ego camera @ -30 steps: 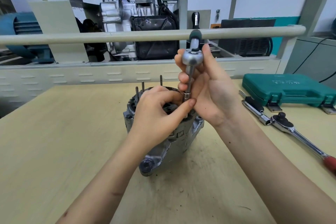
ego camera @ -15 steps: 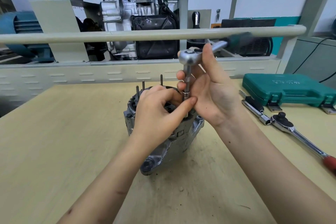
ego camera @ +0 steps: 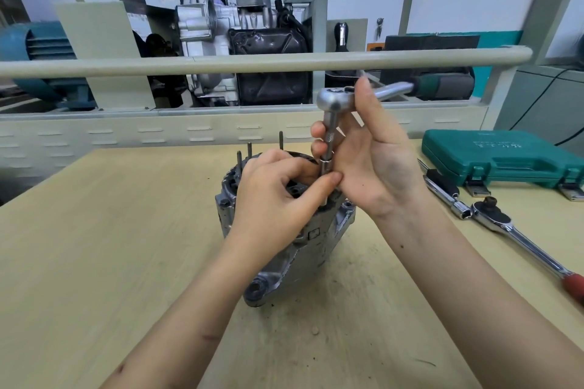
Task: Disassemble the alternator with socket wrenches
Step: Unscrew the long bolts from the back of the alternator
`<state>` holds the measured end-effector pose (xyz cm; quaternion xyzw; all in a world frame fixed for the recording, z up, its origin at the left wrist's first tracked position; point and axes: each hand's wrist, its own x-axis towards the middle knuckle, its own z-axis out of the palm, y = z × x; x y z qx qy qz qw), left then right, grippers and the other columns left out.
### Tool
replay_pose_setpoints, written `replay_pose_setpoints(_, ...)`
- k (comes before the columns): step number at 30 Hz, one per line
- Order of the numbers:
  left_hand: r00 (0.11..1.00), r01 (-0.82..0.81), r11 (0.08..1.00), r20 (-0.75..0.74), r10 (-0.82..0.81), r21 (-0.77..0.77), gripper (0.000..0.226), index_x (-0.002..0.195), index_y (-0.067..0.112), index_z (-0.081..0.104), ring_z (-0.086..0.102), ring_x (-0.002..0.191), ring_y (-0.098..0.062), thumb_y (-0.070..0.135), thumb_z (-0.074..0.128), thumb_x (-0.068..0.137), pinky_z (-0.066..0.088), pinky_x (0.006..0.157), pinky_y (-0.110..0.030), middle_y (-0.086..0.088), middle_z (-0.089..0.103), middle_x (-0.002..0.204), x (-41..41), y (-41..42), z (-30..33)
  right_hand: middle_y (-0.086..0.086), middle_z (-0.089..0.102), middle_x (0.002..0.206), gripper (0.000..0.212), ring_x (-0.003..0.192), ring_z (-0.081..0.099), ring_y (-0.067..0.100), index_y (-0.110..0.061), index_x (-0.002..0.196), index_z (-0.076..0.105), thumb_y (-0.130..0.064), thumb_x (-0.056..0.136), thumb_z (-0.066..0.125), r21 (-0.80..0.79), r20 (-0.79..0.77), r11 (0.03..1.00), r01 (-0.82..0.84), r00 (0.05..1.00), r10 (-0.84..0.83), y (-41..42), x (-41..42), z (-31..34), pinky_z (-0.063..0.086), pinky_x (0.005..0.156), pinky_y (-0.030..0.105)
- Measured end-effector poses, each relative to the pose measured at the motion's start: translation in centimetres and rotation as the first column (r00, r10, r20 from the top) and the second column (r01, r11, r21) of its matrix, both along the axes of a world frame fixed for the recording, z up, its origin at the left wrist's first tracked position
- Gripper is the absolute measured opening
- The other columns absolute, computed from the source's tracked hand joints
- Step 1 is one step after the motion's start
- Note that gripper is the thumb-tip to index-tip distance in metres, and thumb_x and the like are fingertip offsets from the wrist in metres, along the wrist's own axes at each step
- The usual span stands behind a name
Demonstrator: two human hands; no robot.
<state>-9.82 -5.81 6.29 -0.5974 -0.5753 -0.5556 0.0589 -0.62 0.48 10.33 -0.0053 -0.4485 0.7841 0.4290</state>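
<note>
The alternator (ego camera: 284, 240) stands on the wooden surface (ego camera: 94, 262), near its middle. The left hand (ego camera: 275, 199) curls over its top, thumb and fingers pinching the socket at the extension's foot. The right hand (ego camera: 366, 161) wraps the upright extension of the socket wrench (ego camera: 338, 98), whose green-gripped handle points right. Farther right lie a red-handled ratchet (ego camera: 518, 237) and a closed green tool case (ego camera: 502, 158).

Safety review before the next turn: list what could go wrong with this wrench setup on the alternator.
1. The alternator stands loose on the table, steadied only by the left hand; a hard pull could tip it.
2. The ratchet sits high on a long extension, so the socket may cock and slip off the fastener.
3. The left thumb lies against the socket's base; a slip could pinch it.
</note>
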Motion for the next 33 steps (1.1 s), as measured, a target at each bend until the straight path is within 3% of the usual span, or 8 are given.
replay_pose_setpoints(7,1.0,0.002,1.0,0.021,-0.002,0.003,0.021,0.056,0.045,0.049,0.049,0.076,0.007,0.037,0.065,0.068,0.041,0.082,-0.034,0.035,0.056,0.069,0.05,-0.05,-0.08,-0.003,0.063,0.064,0.035,0.051,0.057,0.009,-0.007,0.084,0.054,-0.039,0.069,0.052,0.022,0.019,1.0,-0.001,1.0,0.0,-0.08,-0.05,-0.07,0.046,0.048,0.019)
replay_pose_setpoints(12,0.999,0.021,1.0,0.047,-0.022,0.014,0.015,0.063,0.042,0.055,0.052,0.073,0.006,0.035,0.067,0.066,0.046,0.082,-0.037,0.023,0.053,0.066,0.04,-0.14,0.07,-0.004,0.068,0.066,0.039,0.043,0.053,0.006,-0.01,0.088,0.06,-0.04,0.092,0.035,0.046,0.076,0.998,-0.033,0.997,0.03,-0.05,-0.11,0.14,0.043,0.044,0.016)
replay_pose_setpoints(17,0.998,0.011,1.0,0.067,-0.012,0.009,0.019,0.057,0.04,0.052,0.053,0.075,-0.001,0.035,0.069,0.064,0.045,0.081,-0.04,0.019,0.053,0.063,-0.15,-0.1,-0.07,-0.005,0.067,0.067,0.036,0.045,0.053,0.007,-0.012,0.074,0.063,-0.044,0.074,0.046,0.046,0.062,0.997,-0.056,0.997,0.053,-0.15,-0.11,0.13,0.044,0.045,0.017)
replay_pose_setpoints(21,1.0,-0.013,1.0,0.022,0.013,0.009,0.023,0.052,0.038,0.05,0.048,0.073,0.005,0.038,0.068,0.066,0.039,0.077,-0.03,0.03,0.057,0.064,-0.17,0.05,-0.13,-0.006,0.063,0.064,0.035,0.05,0.057,0.008,-0.01,0.086,0.052,-0.041,0.069,0.051,0.005,0.024,1.0,-0.015,1.0,0.015,0.06,-0.02,0.01,0.045,0.048,0.018)
replay_pose_setpoints(25,0.999,-0.043,0.999,-0.001,0.043,0.016,0.023,0.052,0.035,0.05,0.047,0.072,0.008,0.038,0.068,0.066,0.035,0.071,-0.024,0.022,0.052,0.051,-0.18,0.18,-0.21,-0.004,0.063,0.066,0.033,0.052,0.058,0.01,-0.011,0.087,0.05,-0.035,0.066,0.056,-0.019,-0.001,1.0,0.012,1.0,-0.012,0.15,0.06,-0.02,0.045,0.047,0.019)
replay_pose_setpoints(28,0.999,-0.034,0.999,-0.005,0.034,0.008,0.025,0.053,0.039,0.045,0.046,0.074,0.011,0.039,0.066,0.067,0.036,0.074,-0.025,0.035,0.055,0.066,-0.07,0.15,-0.08,0.001,0.063,0.066,0.038,0.051,0.058,0.011,-0.009,0.091,0.049,-0.037,0.066,0.056,0.012,0.023,1.0,0.023,0.999,-0.024,-0.04,-0.02,0.01,0.047,0.047,0.02)
replay_pose_setpoints(31,1.0,-0.016,1.0,-0.005,0.016,-0.002,0.024,0.054,0.04,0.045,0.046,0.074,0.01,0.04,0.065,0.067,0.036,0.076,-0.028,0.04,0.053,0.072,-0.08,0.15,0.04,-0.002,0.067,0.067,0.038,0.05,0.059,0.008,-0.007,0.09,0.054,-0.042,0.077,0.048,0.042,0.075,0.999,0.034,0.997,-0.037,-0.09,-0.14,0.05,0.048,0.047,0.018)
replay_pose_setpoints(33,1.0,0.007,1.0,-0.01,-0.007,-0.008,0.022,0.054,0.034,0.051,0.047,0.075,0.008,0.046,0.065,0.066,0.038,0.078,-0.031,0.029,0.057,0.067,-0.04,0.09,0.04,-0.004,0.069,0.069,0.037,0.047,0.057,0.006,-0.009,0.087,0.059,-0.039,0.091,0.038,0.049,0.093,0.999,0.019,0.995,-0.023,-0.05,-0.09,0.2,0.046,0.046,0.017)
